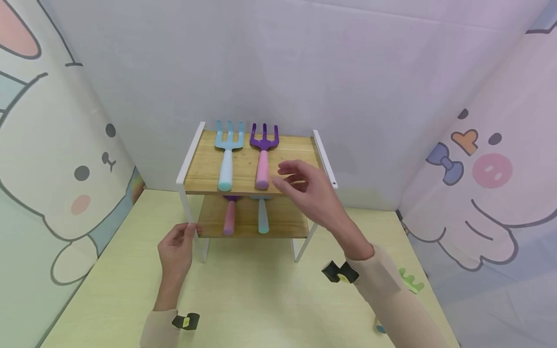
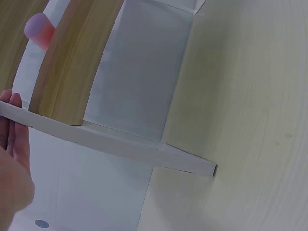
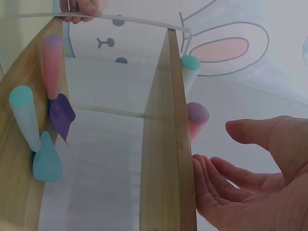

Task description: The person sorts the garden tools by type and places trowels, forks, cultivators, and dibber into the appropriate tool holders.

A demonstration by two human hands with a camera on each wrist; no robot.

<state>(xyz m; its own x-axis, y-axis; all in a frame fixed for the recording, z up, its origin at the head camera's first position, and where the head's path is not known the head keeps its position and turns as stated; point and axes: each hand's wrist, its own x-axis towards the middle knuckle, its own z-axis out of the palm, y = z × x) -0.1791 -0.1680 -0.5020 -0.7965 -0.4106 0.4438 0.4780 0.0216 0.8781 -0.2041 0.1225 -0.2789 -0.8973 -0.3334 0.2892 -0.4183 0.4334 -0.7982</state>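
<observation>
While left hand [image 1: 176, 249] grips white-framed wooden shelf [image 1: 201, 166], topped by pale-blue fork [image 1: 227, 166] and pink-handled purple fork [image 1: 263, 166], right hand [image 1: 311, 193], parted wide, hovers beside latter, near front edge.

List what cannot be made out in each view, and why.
Head: the rest of the blue-tipped piece, covered by the right sleeve.
Head: blades of the lower trowels, mostly hidden by the upper shelf.
Right wrist: prongs of the purple fork, behind the upper shelf.
Left wrist: part of the left hand, past the left edge.
</observation>
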